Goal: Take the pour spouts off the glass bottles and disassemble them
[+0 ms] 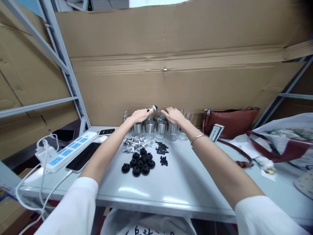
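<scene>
Both my arms reach to the back of the grey table [186,182]. My left hand [140,115] pinches a small silver-and-black capped part [154,108] at its fingertips above a row of clear glass jars with metal bands [149,128]. Fingers stretched flat, my right hand [174,115] lies over the jars on the right and holds nothing I can see. In front of the jars lie several silver parts [134,143], a cluster of black rubber caps [140,164] and small black screws [161,148].
A white power strip [70,149], a black phone [83,157], a smaller device [107,132] and cables sit at the left. A brown handbag [230,121], a small box [216,132] and bags [281,140] crowd the right. Cardboard [176,65] backs the table.
</scene>
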Motion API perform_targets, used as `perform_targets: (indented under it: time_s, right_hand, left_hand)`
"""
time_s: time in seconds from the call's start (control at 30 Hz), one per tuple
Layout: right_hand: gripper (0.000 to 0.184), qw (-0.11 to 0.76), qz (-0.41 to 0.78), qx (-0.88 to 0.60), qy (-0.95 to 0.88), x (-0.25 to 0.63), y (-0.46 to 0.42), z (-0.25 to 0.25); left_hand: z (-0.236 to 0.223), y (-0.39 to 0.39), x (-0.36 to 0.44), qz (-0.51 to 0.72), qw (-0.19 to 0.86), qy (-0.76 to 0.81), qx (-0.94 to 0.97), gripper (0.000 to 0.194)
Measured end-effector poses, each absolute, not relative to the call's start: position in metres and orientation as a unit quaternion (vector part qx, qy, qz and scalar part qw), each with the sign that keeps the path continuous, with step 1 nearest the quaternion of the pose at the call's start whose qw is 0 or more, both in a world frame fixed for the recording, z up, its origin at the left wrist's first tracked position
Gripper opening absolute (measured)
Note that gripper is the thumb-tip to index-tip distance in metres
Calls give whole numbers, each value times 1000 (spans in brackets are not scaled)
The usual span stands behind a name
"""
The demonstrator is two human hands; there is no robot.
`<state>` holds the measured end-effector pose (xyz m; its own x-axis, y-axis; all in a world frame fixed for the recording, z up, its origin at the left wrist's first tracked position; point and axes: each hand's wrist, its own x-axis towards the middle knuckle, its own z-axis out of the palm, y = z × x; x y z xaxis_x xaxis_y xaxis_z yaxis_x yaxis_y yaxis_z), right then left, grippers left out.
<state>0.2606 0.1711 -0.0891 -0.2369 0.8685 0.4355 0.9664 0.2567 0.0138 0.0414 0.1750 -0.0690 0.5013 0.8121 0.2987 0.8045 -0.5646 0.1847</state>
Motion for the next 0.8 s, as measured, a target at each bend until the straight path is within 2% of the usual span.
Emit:
perform_targets:
  time_s: [0.3,0.47,0.63,0.8]
  right_hand:
    - [68,175,-107,-600,-774,265,162,-86]
    - [66,203,-93,-620,-752,280,151,-70]
    - [71,215,-80,-672,-704,306,147,-73]
    - [66,227,-75,-671,-702,311,151,-85]
  left_hand:
    - [-53,192,32,271,102,399,870,67]
    - [-52,204,-2,284,24,491,823,67]
    - [-63,209,-26,233,15,550,802,68]
    - [-71,208,-23,248,-15,562,789,62]
